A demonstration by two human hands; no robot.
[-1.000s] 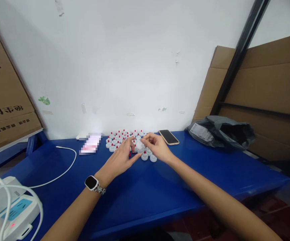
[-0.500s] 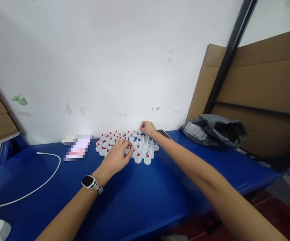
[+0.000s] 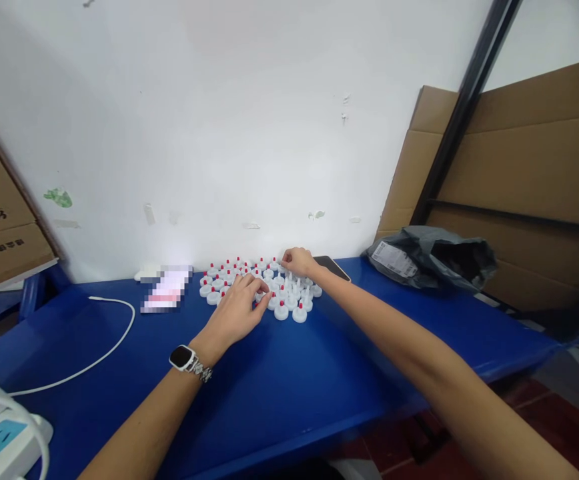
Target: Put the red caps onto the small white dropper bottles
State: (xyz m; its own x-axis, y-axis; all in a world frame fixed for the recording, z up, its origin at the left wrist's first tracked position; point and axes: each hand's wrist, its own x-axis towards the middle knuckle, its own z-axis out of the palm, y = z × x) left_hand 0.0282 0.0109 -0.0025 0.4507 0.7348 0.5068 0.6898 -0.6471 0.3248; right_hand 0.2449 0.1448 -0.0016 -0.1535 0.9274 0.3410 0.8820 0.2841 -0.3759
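Note:
A cluster of white plastic nozzle caps point(image 3: 299, 314) stands upright on the blue table; many wear small red tips, while several at the right have bare clear spouts. My left hand point(image 3: 242, 307) reaches over the front middle of the cluster, its fingers curved and the thumb apart from them, with nothing visible in it. At the back right of the cluster, my right hand point(image 3: 297, 261) has thumb and fingers pinched together; whatever is between them is too small to make out. Some caps are hidden behind both hands.
A dark phone point(image 3: 333, 268) lies behind my right wrist. Further right are a grey plastic bag point(image 3: 429, 260) and cardboard point(image 3: 529, 160). On the left lie a blurred-out item point(image 3: 167, 290), a white cable point(image 3: 132, 320) and a power strip point(image 3: 14, 433). The wall borders the table's back.
The view has shifted slightly, showing more of the power strip. My right hand has lowered a little towards the bare-spouted caps. My left hand stays over the cluster.

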